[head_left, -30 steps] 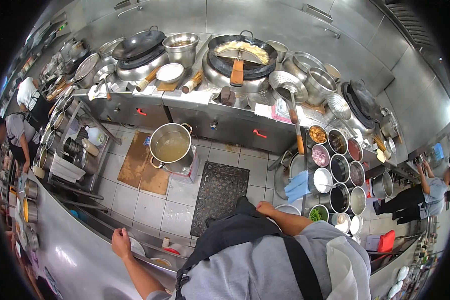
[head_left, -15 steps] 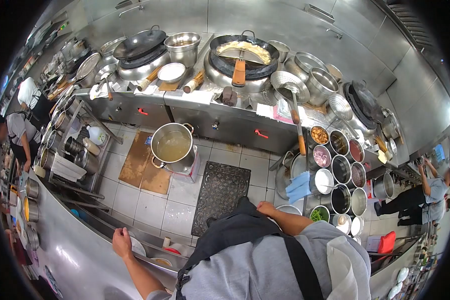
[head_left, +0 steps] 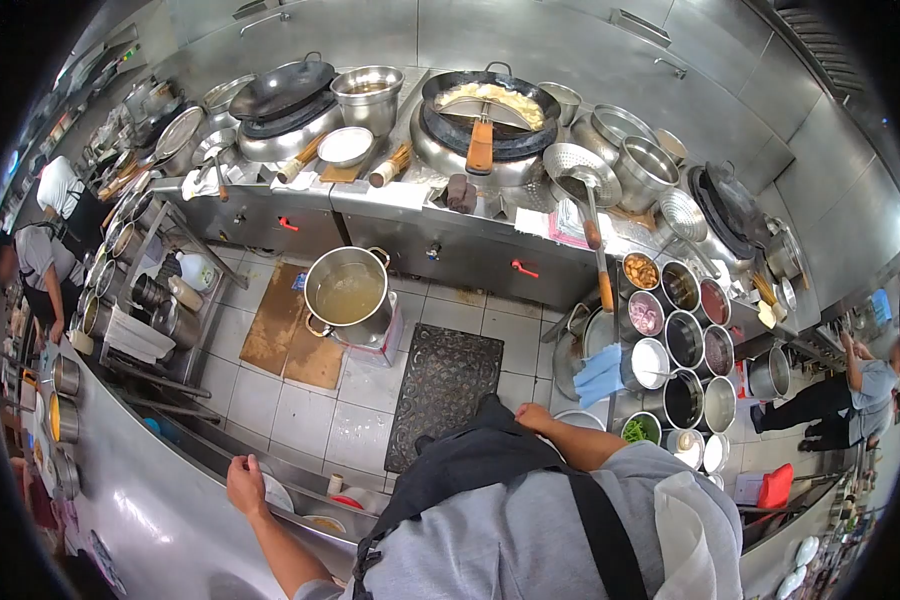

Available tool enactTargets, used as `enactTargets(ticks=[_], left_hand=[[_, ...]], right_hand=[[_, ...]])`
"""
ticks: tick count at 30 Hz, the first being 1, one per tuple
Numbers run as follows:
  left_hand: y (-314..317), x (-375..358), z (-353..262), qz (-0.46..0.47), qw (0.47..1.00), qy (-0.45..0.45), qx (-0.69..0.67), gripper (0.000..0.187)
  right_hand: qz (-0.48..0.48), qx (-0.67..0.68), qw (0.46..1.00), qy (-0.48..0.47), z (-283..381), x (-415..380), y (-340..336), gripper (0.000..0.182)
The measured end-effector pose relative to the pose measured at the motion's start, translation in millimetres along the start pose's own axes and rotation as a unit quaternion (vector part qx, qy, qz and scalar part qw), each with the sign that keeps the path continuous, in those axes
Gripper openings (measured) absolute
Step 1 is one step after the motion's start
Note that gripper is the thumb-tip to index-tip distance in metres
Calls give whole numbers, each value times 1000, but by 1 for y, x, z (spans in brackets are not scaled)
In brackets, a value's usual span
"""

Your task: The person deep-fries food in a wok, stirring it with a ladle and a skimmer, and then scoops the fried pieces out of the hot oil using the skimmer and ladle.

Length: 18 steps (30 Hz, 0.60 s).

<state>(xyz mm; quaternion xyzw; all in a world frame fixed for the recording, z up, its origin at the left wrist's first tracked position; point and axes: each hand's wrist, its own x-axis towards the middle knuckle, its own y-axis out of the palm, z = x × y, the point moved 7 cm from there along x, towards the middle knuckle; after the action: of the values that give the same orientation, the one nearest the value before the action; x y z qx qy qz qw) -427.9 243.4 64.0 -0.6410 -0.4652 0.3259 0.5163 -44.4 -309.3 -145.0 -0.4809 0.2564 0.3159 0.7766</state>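
Note:
My left hand (head_left: 245, 484) rests at the edge of the steel counter (head_left: 160, 480) at the lower left, fingers curled in and nothing visible in them. Beside my dark apron (head_left: 470, 455), my right hand (head_left: 533, 416) is loosely closed, with no held object showing. It is nearest to the blue cloth (head_left: 599, 375). Ahead on the stove, a black wok (head_left: 440, 88) holds pale yellow food (head_left: 518, 103), and a tool with a wooden handle (head_left: 480, 148) leans across its rim.
A large pot (head_left: 347, 294) of cloudy liquid stands on the floor beside cardboard (head_left: 280, 335). Several round containers, including a white one (head_left: 649, 362), stand right. A perforated ladle (head_left: 582, 172) lies on the stove. Co-workers (head_left: 48, 258) (head_left: 865, 385) stand at both sides.
The view has shifted very slightly. Both my hands stay in nearly the same places.

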Motion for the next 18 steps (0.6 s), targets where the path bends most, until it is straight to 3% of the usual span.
enactTargets(ticks=[8,11,18], left_hand=[[-1,-1,-1,-5,1000,4,-5,26],[-1,-1,0,0,1000,4,-5,26],[-2,-1,-2,-16,1000,10,12,27]], right_hand=[[-14,8,1000,14,1,-3,-5,20],[-36,-29,998,-40,0,4,-3,20],[-21,-8,1000,-3,3,-1,-6,18]])
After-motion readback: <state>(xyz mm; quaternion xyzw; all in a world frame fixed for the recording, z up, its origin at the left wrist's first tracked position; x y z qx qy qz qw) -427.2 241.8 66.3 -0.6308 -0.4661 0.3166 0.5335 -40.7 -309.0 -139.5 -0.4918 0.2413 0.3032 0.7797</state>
